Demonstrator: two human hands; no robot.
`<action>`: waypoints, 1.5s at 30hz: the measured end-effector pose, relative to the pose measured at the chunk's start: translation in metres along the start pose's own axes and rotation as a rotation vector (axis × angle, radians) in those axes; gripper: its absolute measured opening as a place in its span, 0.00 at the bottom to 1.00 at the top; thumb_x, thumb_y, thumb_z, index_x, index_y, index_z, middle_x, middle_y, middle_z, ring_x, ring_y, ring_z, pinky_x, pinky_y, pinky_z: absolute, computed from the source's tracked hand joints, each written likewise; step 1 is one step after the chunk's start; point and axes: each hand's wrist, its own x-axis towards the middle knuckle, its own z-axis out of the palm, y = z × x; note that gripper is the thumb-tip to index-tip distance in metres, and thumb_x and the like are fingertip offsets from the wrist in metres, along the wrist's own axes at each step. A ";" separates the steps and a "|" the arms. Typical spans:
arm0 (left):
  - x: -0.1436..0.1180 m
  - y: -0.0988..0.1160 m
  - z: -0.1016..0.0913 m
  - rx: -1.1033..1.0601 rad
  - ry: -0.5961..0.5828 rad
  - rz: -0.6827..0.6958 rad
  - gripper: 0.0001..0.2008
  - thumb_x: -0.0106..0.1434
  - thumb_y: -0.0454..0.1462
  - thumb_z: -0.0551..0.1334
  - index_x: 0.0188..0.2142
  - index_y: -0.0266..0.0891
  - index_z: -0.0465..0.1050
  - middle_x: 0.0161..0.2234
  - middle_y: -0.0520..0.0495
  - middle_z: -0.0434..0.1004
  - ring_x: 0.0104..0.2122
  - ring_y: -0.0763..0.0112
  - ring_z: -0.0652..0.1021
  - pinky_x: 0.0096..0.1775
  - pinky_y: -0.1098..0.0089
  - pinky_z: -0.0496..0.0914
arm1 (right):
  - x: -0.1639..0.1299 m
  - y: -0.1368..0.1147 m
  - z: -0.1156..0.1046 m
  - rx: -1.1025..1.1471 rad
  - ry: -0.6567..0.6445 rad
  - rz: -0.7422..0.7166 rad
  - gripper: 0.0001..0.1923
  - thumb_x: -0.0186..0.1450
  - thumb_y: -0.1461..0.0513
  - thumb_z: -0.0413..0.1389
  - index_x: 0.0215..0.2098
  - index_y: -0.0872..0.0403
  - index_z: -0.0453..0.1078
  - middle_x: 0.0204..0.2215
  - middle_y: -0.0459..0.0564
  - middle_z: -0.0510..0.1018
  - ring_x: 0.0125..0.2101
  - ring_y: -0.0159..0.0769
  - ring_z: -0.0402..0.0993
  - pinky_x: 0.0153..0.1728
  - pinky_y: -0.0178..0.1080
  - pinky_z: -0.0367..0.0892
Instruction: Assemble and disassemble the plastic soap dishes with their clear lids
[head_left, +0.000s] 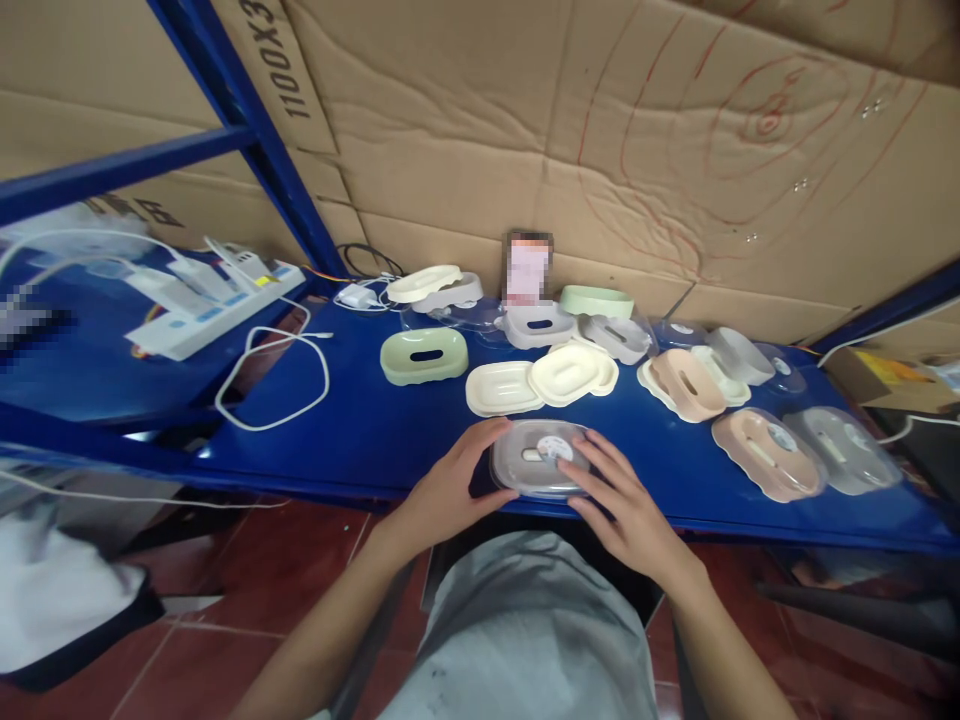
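Note:
A grey soap box (pixel 525 474) with a clear lid and a round label sits at the front edge of the blue table. Around its left end curve the thumb and fingers of my left hand (pixel 457 480). My right hand (pixel 626 505) grips the right end, some fingertips resting on the lid near the label. Just behind the box lie cream soap box parts (pixel 502 388), partly stacked. A green soap dish (pixel 424 356) with an oval slot stands to the left of them.
Lidded pink (pixel 769 455) and grey boxes (pixel 846 450) lie at the right. More dishes and clear lids line the back, near a phone (pixel 528 268) against the cardboard wall (pixel 450 120). A power strip (pixel 217 310) and white cable (pixel 271 428) are at left.

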 end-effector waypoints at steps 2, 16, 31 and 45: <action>0.000 -0.001 0.000 0.001 -0.008 0.009 0.42 0.67 0.40 0.74 0.74 0.53 0.55 0.72 0.38 0.66 0.70 0.48 0.71 0.68 0.45 0.70 | 0.010 -0.002 0.006 -0.004 -0.021 -0.030 0.32 0.77 0.62 0.56 0.76 0.39 0.60 0.75 0.51 0.63 0.77 0.54 0.53 0.70 0.63 0.67; -0.010 -0.001 -0.006 0.113 0.005 0.004 0.32 0.70 0.44 0.71 0.70 0.53 0.66 0.71 0.42 0.65 0.68 0.53 0.73 0.67 0.53 0.72 | 0.015 0.010 0.011 -0.138 -0.092 -0.011 0.38 0.79 0.56 0.54 0.81 0.40 0.43 0.79 0.54 0.53 0.78 0.51 0.48 0.73 0.65 0.58; -0.060 -0.046 -0.080 0.440 0.425 -0.170 0.33 0.73 0.47 0.66 0.72 0.47 0.61 0.76 0.34 0.54 0.74 0.38 0.62 0.71 0.37 0.62 | 0.068 0.069 -0.010 -0.491 -0.087 0.063 0.23 0.79 0.60 0.49 0.70 0.53 0.67 0.66 0.62 0.74 0.68 0.54 0.68 0.71 0.65 0.52; -0.008 -0.002 -0.009 0.729 0.398 0.055 0.19 0.73 0.39 0.67 0.61 0.41 0.73 0.64 0.31 0.75 0.66 0.41 0.73 0.70 0.37 0.54 | 0.048 0.003 0.001 -0.333 -0.109 -0.229 0.13 0.78 0.65 0.53 0.57 0.56 0.76 0.44 0.55 0.83 0.47 0.43 0.78 0.58 0.51 0.67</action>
